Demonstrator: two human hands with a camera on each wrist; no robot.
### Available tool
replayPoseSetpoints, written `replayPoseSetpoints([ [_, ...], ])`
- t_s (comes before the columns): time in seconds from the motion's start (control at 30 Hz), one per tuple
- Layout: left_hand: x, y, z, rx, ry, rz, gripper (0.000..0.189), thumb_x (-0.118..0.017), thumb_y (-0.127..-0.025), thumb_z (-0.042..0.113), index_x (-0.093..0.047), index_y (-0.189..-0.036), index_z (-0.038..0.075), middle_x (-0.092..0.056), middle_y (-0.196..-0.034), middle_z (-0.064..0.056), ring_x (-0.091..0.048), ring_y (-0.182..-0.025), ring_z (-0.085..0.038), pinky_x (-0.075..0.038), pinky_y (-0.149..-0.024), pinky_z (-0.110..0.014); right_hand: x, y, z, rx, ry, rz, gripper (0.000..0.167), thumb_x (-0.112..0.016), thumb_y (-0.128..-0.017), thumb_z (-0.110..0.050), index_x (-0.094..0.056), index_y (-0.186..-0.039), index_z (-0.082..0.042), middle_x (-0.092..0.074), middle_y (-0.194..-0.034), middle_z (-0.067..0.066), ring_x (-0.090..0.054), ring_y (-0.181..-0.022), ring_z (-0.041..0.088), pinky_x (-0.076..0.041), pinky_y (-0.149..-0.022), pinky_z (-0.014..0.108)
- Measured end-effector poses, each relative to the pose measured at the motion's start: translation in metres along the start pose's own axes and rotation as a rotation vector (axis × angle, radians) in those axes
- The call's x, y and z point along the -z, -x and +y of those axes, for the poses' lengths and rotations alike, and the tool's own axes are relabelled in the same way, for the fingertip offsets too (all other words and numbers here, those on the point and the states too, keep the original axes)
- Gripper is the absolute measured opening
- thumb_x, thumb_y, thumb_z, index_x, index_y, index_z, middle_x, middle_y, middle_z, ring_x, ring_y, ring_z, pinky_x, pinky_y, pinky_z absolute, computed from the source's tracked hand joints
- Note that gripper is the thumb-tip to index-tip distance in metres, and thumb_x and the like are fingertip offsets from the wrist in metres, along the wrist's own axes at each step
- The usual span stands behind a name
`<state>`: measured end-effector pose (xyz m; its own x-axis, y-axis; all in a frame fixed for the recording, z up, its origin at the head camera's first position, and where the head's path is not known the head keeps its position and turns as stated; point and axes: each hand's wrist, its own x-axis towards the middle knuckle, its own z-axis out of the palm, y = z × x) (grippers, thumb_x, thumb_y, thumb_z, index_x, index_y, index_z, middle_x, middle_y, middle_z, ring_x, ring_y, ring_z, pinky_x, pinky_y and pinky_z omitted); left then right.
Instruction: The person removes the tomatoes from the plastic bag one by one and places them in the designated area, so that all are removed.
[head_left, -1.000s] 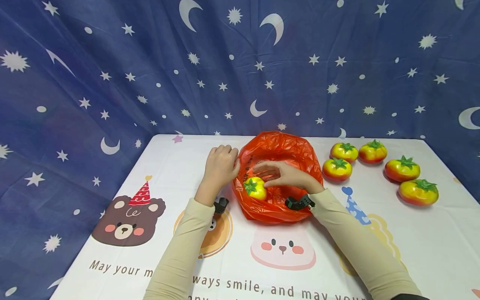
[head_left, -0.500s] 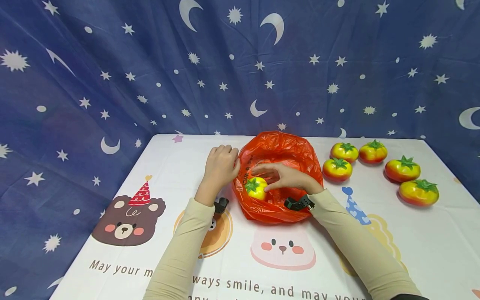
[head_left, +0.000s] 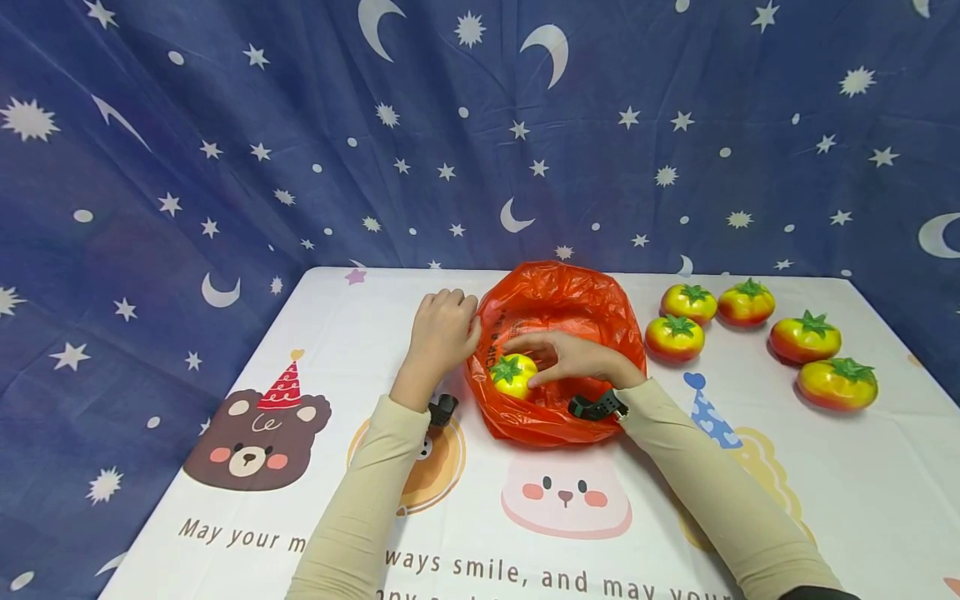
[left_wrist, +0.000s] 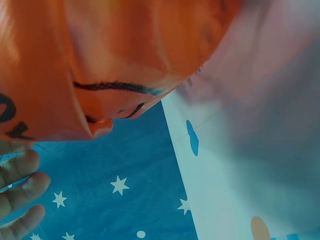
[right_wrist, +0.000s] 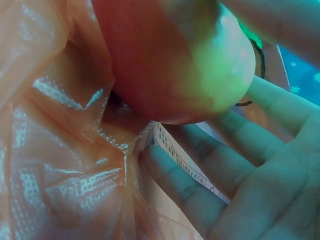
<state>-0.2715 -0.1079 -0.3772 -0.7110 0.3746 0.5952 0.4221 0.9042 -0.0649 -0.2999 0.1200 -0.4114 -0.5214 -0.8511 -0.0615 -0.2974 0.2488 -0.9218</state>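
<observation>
A red plastic bag stands with its mouth wide at the middle of the table. My left hand holds its left rim; in the left wrist view, the fingers lie beside the printed bag wall. Inside the bag, at its left side, sits a yellow-red toy tomato with a green leafy top. My right hand reaches into the bag and grips this tomato, thumb on the near side and fingers around the far side. In the right wrist view, the fingers curve behind the tomato.
Several more toy tomatoes, one of them the nearest tomato, lie to the right of the bag on the white printed tablecloth. A blue curtain with moons and stars hangs behind the table.
My right hand's fingers have drawn in around the tomato in the bag, and the tomato has shifted slightly to the right. The left hand has stayed at the rim.
</observation>
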Motion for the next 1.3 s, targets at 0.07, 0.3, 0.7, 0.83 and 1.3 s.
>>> replayPoseSetpoints([
  [0.07,-0.0005,0.0001,-0.0003,-0.001,-0.002,-0.001,0.012,-0.061,-0.082,0.016,-0.062,-0.076,0.006,-0.060,-0.070,-0.008,-0.056,-0.067,-0.025,-0.046,-0.066,-0.038,-0.0005,-0.0004,0.0003,-0.004,0.003,-0.002,0.065,-0.068,-0.083,-0.010,-0.037,-0.139,0.003,-0.042,-0.144,0.020,-0.039,-0.135,0.035,-0.037,-0.106,0.046],
  [0.3,-0.0013,0.0000,-0.0005,0.000,0.000,-0.001,0.012,-0.061,-0.082,0.016,-0.061,-0.075,0.006,-0.059,-0.070,-0.008,-0.056,-0.067,-0.025,-0.045,-0.065,-0.038,-0.0014,-0.0015,0.0012,-0.026,0.006,-0.002,0.066,-0.069,-0.082,-0.010,-0.038,-0.139,0.003,-0.040,-0.146,0.019,-0.039,-0.135,0.034,-0.036,-0.107,0.047],
  [0.7,0.0001,0.0001,-0.0005,0.009,-0.003,-0.014,0.012,-0.061,-0.082,0.016,-0.062,-0.076,0.006,-0.059,-0.071,-0.008,-0.057,-0.068,-0.025,-0.046,-0.066,-0.038,-0.0022,-0.0030,0.0032,-0.039,0.019,-0.002,0.068,-0.070,-0.082,-0.011,-0.038,-0.139,0.003,-0.045,-0.142,0.020,-0.045,-0.130,0.034,-0.040,-0.104,0.044],
  [0.83,-0.0003,0.0001,-0.0009,0.009,0.003,-0.013,0.012,-0.061,-0.082,0.016,-0.061,-0.075,0.006,-0.059,-0.070,-0.008,-0.057,-0.068,-0.025,-0.046,-0.066,-0.038,-0.0028,-0.0032,0.0038,-0.045,0.005,-0.003,0.068,-0.070,-0.081,-0.011,-0.038,-0.139,0.003,-0.047,-0.140,0.020,-0.047,-0.129,0.034,-0.041,-0.104,0.042],
  [1.3,-0.0001,0.0002,-0.0016,0.012,0.002,-0.007,0.012,-0.060,-0.082,0.016,-0.061,-0.075,0.006,-0.060,-0.070,-0.008,-0.057,-0.068,-0.025,-0.046,-0.068,-0.039,-0.0036,-0.0032,0.0032,-0.043,0.034,0.020,0.066,-0.072,-0.080,-0.012,-0.041,-0.137,0.001,-0.052,-0.135,0.018,-0.052,-0.123,0.032,-0.044,-0.101,0.041],
])
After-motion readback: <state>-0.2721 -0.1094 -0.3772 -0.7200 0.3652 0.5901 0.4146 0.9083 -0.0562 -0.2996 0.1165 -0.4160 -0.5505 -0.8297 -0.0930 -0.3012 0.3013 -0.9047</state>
